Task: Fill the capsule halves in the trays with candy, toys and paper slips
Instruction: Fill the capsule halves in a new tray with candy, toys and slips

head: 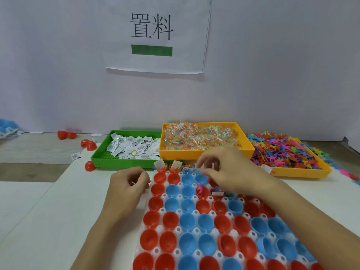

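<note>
A white holder tray [164, 209] carries rows of red and blue capsule halves [188, 221]. The far row holds halves with paper slips [158, 164] and candy inside; a pink toy [200, 189] stands in a red half in the third row. My right hand [224, 166] hovers over the far row and pinches a white paper slip [200, 166] above a blue half. My left hand [129, 181] rests at the tray's left edge with fingers curled; something small and pale shows between them, but I cannot make it out.
Behind the holder stand a green tray [101, 160] of paper slips, a yellow tray [204, 153] of candy packets and another yellow tray [300, 172] of colourful toys. Loose red capsule halves [88, 144] lie to the left. A white wall with a sign is close behind.
</note>
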`<state>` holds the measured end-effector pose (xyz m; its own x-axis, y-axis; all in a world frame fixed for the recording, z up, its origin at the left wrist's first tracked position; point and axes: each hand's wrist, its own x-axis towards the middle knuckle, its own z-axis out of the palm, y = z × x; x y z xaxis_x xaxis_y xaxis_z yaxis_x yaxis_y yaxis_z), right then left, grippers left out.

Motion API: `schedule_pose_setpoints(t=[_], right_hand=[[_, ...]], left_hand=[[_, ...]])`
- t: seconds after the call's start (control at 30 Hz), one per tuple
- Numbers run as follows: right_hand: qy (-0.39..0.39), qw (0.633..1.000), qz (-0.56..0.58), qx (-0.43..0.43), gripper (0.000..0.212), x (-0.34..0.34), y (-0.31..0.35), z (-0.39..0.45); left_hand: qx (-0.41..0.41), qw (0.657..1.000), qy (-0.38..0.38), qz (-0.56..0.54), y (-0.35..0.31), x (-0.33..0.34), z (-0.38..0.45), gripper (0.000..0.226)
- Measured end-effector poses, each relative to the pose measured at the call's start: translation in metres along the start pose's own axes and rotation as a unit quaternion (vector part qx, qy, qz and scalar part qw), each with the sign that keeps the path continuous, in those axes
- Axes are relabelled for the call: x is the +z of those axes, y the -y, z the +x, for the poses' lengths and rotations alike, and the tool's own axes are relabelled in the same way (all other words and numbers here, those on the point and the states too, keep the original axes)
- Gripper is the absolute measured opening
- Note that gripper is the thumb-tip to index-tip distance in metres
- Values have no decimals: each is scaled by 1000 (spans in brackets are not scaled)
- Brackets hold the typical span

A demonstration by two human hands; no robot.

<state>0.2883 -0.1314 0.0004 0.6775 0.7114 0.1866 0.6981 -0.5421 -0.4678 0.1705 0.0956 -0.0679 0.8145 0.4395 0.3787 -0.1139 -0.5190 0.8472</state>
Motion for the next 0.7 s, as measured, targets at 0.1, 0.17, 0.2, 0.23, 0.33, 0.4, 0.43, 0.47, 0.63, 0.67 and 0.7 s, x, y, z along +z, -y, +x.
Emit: schedule_pose_setpoints(t=[0.1,0.17,0.2,0.23,0.33,0.4,0.43,0.47,0.63,0.67,0.7], right_hand=[[-56,998,1,27,10,-12,-13,19],[-100,993,2,56,11,-19,-23,36],[-116,990,5,76,12,-22,-28,45],[-123,987,3,98,14,-25,-32,53],[-77,983,-35,164,24,-25,-42,71],[-45,981,-53,184,24,-23,-46,77],[-44,980,-54,185,22,-22,-48,80],[-49,980,-57,184,19,-21,-49,82],[-100,979,-55,168,12,-21,-51,83],[-116,979,-42,162,14,-21,-51,81],[-136,978,-24,156,16,-21,-50,78]], left_hand=[[-1,1000,0,0,0,0,0,24],[-3,1000,-2,-2,0,0,0,24],[-4,1000,-3,-3,0,0,0,24],[-6,1000,-4,-4,0,0,0,24],[-8,1000,-5,-6,0,-1,1,25],[-11,1000,-4,-6,-1,-1,1,25],[-11,1000,-3,-6,-1,-1,1,25],[-11,1000,-2,-8,-1,-1,1,25],[-15,1000,2,-9,-2,-1,0,25],[-17,1000,3,-10,-2,-1,0,25],[-18,1000,3,-12,-2,-1,0,25]])
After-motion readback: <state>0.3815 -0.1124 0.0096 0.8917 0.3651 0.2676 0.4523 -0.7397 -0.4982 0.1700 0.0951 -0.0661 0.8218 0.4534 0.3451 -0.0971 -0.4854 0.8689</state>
